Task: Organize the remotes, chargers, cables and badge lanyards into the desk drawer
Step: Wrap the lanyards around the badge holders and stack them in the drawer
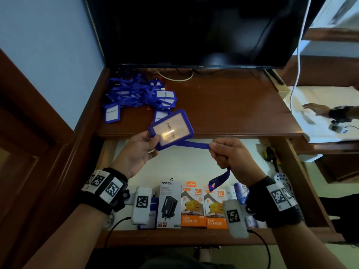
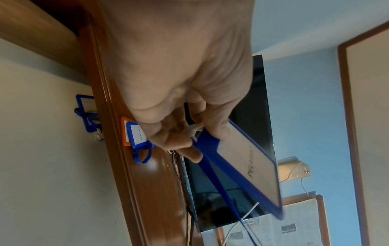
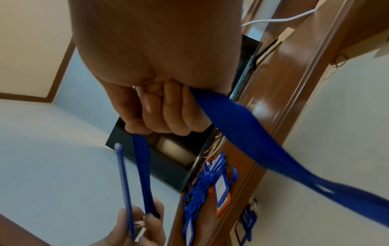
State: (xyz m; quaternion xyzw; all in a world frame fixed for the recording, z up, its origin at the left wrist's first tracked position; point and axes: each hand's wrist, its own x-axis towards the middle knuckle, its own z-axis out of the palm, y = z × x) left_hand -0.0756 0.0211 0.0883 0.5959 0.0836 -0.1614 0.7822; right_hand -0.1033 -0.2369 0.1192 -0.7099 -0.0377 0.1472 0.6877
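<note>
My left hand (image 1: 144,147) pinches the corner of a blue badge holder (image 1: 172,129) (image 2: 250,168) above the open drawer (image 1: 194,164). Its blue lanyard strap (image 1: 196,146) (image 3: 242,133) runs to my right hand (image 1: 223,152), which grips it in a fist (image 3: 166,114). The strap's loose loop hangs below that fist (image 1: 218,180). A pile of blue badge lanyards (image 1: 138,94) lies on the desk's back left. Charger boxes (image 1: 194,206) stand along the drawer's front. Remotes (image 1: 281,179) lie at the drawer's right side.
A dark monitor (image 1: 194,30) stands at the back of the wooden desk (image 1: 233,105). A white cable (image 1: 297,65) hangs at the right. Another person's hand (image 1: 318,110) reaches over paper on the right. A black and yellow item (image 1: 270,154) lies in the drawer's right rear.
</note>
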